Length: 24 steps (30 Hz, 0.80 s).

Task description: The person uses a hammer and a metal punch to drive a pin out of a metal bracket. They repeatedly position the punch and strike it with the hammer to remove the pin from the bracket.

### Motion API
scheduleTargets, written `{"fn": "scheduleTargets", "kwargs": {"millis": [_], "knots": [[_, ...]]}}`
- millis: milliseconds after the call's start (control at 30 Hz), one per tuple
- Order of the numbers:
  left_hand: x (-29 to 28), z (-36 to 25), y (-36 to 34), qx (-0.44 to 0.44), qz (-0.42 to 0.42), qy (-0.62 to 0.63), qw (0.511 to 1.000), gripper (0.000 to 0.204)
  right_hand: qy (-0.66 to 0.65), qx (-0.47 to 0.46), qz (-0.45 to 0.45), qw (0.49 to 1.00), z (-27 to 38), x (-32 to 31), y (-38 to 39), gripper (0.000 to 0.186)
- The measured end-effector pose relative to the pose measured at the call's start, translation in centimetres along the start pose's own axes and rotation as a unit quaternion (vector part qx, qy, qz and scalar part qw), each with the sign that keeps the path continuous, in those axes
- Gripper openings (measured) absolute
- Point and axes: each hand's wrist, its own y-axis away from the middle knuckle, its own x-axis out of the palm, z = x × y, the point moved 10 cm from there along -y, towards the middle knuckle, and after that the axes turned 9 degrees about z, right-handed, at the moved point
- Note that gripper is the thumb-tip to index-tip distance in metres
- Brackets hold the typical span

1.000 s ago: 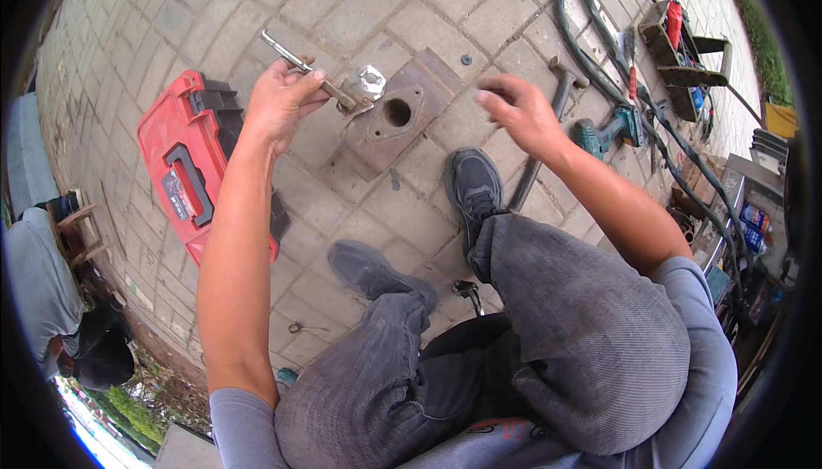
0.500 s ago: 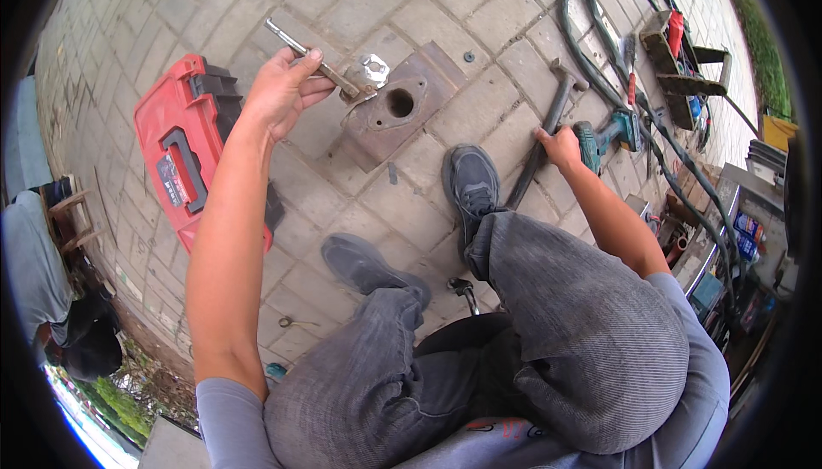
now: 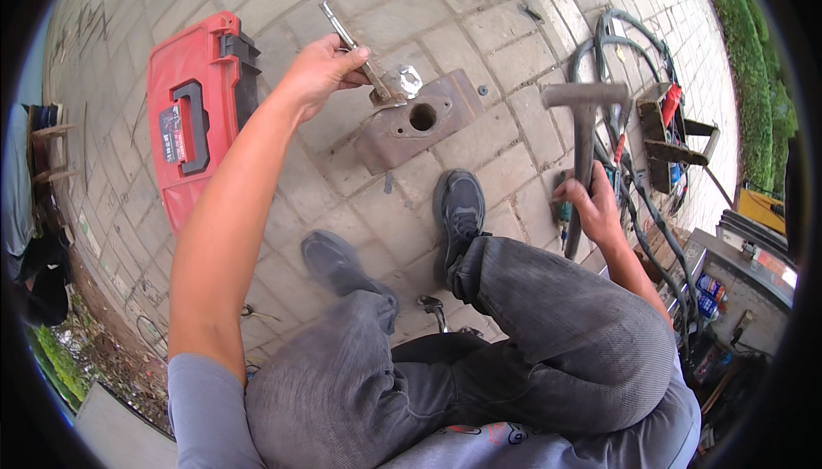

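- Biggest thing first: the red toolbox (image 3: 190, 66) is lying on the paving (image 3: 514, 156), over to the left of the left hand (image 3: 325, 75). It sits differently in view now, but so does everything else, so I'd put that down to the head moving.
- Main change is the hammer (image 3: 586, 139). Half a second ago it was down on the paving with the right hand (image 3: 598, 205) just reaching its handle; now it's up, head at the top. So the right hand has gone from empty to loaded, and neither hand is spare any more.
- Grip on that side: fingers and thumb wrapped round the lower handle, with the butt end sticking out below the fist.
- Brown metal block (image 3: 445, 122), the one with the round hole, is on the ground between the two hands, well apart from the hammer.
- Metal rod (image 3: 342, 32): the left hand has it pinched around its middle, same as before. Bright end pokes out past the fingers, other end slants down toward the block.
- Smallest: a shiny plate (image 3: 409, 83) by that lower end, next to the block's hole. Can't tell if rod and plate actually touch.
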Motion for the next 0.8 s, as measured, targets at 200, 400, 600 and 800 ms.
{"fn": "scheduleTargets", "kwargs": {"millis": [200, 400, 600, 800], "knots": [[-0.6, 0.6, -1.0, 0.016, -0.005, 0.016, 1.000, 0.023, 0.279, 0.021, 0.182, 0.943, 7.9, 8.5, -3.2, 0.035], [-0.6, 0.6, -1.0, 0.006, -0.013, 0.004, 1.000, 0.024, 0.245, -0.092, 0.169, 0.950, 9.8, 10.5, -3.3, 0.040], [-0.5, 0.6, -0.8, 0.043, -0.021, 0.034, 0.998, 0.025, 0.317, -0.010, 0.199, 0.927, 6.8, 11.7, -4.3, 0.033], [-0.6, 1.7, -1.0, 0.007, -0.015, 0.047, 0.999, 0.026, 0.272, -0.022, 0.180, 0.945, 7.7, 11.0, -4.2, 0.035]]}}
